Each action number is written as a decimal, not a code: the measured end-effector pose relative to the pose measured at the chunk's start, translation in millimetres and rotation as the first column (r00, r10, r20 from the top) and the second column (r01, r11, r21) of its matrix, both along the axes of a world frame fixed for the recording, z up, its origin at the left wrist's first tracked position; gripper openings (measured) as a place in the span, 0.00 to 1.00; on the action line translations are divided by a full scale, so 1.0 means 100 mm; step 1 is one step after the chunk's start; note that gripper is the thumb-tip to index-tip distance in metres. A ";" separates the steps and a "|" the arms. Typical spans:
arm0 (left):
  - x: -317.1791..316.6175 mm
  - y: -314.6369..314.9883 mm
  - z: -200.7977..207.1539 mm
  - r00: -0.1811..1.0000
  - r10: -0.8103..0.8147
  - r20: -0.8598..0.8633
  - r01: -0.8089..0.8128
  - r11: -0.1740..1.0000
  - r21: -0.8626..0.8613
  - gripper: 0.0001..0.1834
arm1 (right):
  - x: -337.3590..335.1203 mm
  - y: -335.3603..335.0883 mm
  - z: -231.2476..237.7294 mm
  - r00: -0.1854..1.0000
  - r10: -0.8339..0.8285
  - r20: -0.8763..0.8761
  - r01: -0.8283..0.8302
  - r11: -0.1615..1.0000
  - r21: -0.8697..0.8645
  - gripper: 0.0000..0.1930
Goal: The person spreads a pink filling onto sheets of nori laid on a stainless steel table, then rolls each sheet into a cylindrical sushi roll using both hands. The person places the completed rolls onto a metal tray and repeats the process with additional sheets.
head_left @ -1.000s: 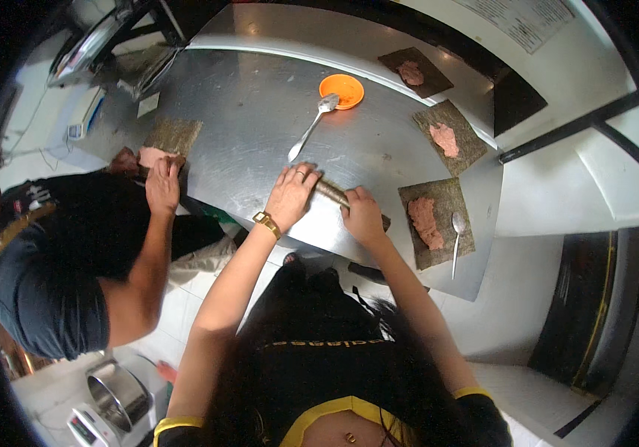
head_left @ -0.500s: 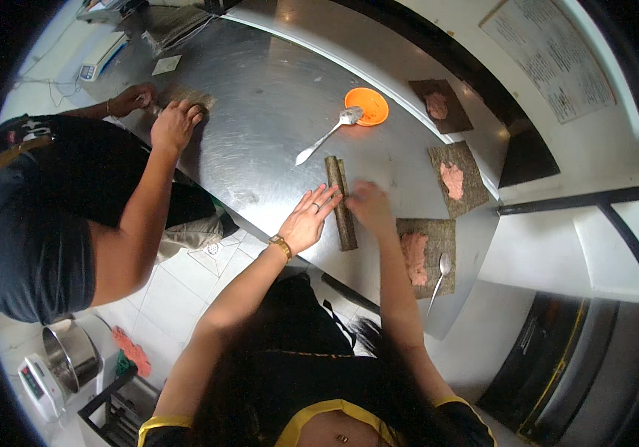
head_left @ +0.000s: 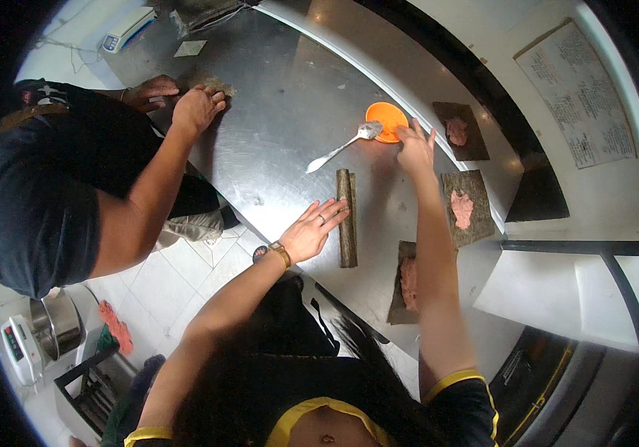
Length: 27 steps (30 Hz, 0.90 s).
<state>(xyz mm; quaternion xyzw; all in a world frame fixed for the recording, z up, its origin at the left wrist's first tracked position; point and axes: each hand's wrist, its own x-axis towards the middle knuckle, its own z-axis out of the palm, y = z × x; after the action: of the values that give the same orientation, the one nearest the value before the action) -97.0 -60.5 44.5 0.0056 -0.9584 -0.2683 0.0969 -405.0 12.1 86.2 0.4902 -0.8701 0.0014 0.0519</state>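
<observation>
My left hand (head_left: pixel 312 231) lies with its fingers stretched out, their tips on a dark green seaweed roll (head_left: pixel 347 249) on the steel table. The roll lies lengthwise in front of me, with a loose edge along its right side. My right hand (head_left: pixel 418 153) is at the right rim of a small orange bowl (head_left: pixel 383 113), with fingers apart and some fingertips over its inside. What the bowl contains is hard to make out. A metal spoon (head_left: pixel 332 155) rests with its smeared head on the bowl's near left rim.
Seaweed sheets (head_left: pixel 482 227) with pink paste (head_left: pixel 462 209) lie along the right side. My right forearm partly covers the nearest sheet (head_left: pixel 396 309). At the left, another person's hands (head_left: pixel 199 110) press on a dark sheet. A scale (head_left: pixel 126 31) stands at the far left.
My right hand has moved from beside the roll, away from me, to the orange bowl. My left hand has stayed at the roll. The whole view has shifted slightly.
</observation>
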 end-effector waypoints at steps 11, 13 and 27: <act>-0.03 0.01 -0.03 0.999 -0.013 0.044 0.014 1.000 -0.014 0.34 | 1.32 0.54 -0.47 0.956 0.240 0.168 -0.213 0.964 -0.160 0.34; 0.00 0.01 -0.04 0.999 -0.005 0.045 0.006 1.000 -0.008 0.34 | 1.38 0.63 -0.36 0.946 0.234 0.224 -0.228 0.972 -0.050 0.33; -0.02 0.01 -0.05 1.000 -0.018 -0.010 0.018 1.000 0.024 0.29 | -0.10 -0.08 0.00 0.997 0.016 0.072 -0.020 0.999 0.048 0.19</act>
<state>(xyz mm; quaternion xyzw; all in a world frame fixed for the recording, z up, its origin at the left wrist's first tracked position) -98.8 -59.5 39.0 -0.0033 -0.9547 -0.2807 0.0992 -415.0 3.7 85.7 0.4988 -0.8667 -0.0017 0.0085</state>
